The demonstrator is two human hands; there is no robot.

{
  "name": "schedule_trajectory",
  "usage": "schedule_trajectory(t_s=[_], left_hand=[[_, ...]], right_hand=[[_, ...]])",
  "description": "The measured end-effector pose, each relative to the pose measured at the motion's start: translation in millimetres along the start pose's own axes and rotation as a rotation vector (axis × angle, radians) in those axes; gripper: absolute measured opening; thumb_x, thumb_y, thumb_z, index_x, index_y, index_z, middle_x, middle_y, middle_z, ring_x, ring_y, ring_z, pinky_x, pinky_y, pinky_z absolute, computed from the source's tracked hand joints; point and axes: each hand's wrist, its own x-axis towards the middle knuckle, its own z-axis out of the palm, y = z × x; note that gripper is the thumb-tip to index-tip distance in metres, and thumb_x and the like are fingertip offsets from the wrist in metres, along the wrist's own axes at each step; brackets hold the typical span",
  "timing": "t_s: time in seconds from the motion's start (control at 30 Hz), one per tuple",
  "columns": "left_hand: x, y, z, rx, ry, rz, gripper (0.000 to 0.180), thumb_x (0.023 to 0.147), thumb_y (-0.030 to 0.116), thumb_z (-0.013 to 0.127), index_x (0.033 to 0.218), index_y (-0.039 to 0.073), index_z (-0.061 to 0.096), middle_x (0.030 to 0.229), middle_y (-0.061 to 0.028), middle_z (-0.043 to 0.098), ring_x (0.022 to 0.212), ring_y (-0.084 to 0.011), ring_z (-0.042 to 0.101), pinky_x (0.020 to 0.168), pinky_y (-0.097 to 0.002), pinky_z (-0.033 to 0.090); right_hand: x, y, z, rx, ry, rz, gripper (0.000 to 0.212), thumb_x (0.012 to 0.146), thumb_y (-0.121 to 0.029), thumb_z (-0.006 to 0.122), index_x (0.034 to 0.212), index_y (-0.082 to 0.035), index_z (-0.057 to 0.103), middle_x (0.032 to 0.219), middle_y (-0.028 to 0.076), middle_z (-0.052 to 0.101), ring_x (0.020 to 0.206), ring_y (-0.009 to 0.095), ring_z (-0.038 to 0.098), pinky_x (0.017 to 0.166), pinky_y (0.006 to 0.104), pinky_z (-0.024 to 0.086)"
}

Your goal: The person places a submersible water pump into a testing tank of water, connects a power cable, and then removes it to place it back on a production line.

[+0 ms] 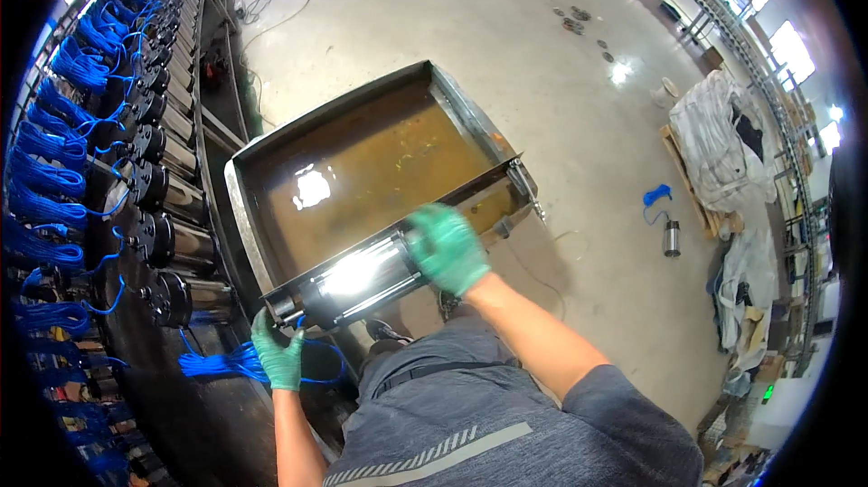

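A shiny steel submersible pump [363, 281] lies slantwise across the near edge of a metal water tank [242, 216]. My right hand [448, 247], in a green glove and slightly blurred, is wrapped over the pump's right end. At the other end, my left hand [278, 349], also green-gloved, has its fingers closed around the dark end by the cable. From there a blue cable [226, 362] runs into a bundle lying on the dark bench beside my left wrist. Brownish, shallow water [362, 170] with a bright reflection fills the tank.
Along the left stands a long row of similar steel pumps [185, 297] with coiled blue cables [45, 179]. On the floor at right lies another small pump [672, 238] with blue cable. Beyond it, a wrapped load [723, 139] sits on a wooden pallet [692, 179].
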Motion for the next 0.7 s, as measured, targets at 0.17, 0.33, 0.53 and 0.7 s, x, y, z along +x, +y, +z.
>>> schedule_trajectory(t_s=[0.17,0.33,0.53,0.7], left_hand=[[-25.4,37.2,0.9,0.030,0.140,-0.098,0.059,0.094,0.009,0.068,0.147,0.006,0.044,0.144,-0.0111,0.049,0.126,-0.0227,0.051,0.107,-0.0373,0.042],[-44.9,83.9,9.2,0.085,0.115,-0.120,0.048,0.098,0.010,0.063,0.144,0.004,0.048,0.136,-0.0107,0.057,0.120,-0.0208,0.057,0.102,-0.0352,0.046],[-30.5,154.7,52.4,-0.256,-0.066,-0.119,0.051,0.097,0.020,0.067,0.141,0.001,0.050,0.121,-0.0128,0.065,0.109,-0.0199,0.063,0.097,-0.0338,0.049],[-15.8,218.5,87.1,-0.416,-0.094,-0.106,0.064,0.098,0.026,0.068,0.150,0.003,0.039,0.124,-0.0125,0.065,0.111,-0.0210,0.062,0.099,-0.0342,0.048]], right_hand=[[-80.9,192.4,-57.1,-0.302,0.283,0.799,0.034,0.091,-0.023,0.065,0.114,0.000,0.055,0.108,0.025,0.061,0.097,0.042,0.062,0.087,0.0512,0.050],[-98.5,269.7,-62.9,0.465,-0.090,1.379,0.035,0.096,-0.039,0.062,0.112,-0.009,0.056,0.086,0.012,0.061,0.060,0.024,0.056,0.052,0.0393,0.047],[-65.1,159.2,-81.4,1.066,-0.251,1.148,0.022,0.104,-0.032,0.051,0.111,-0.011,0.054,0.079,0.003,0.056,0.056,0.014,0.053,0.051,0.0309,0.045],[-57.5,-9.7,-27.1,0.669,-0.667,0.544,0.028,0.097,-0.009,0.062,0.122,-0.002,0.055,0.106,0.018,0.067,0.091,0.033,0.068,0.080,0.0410,0.054]])
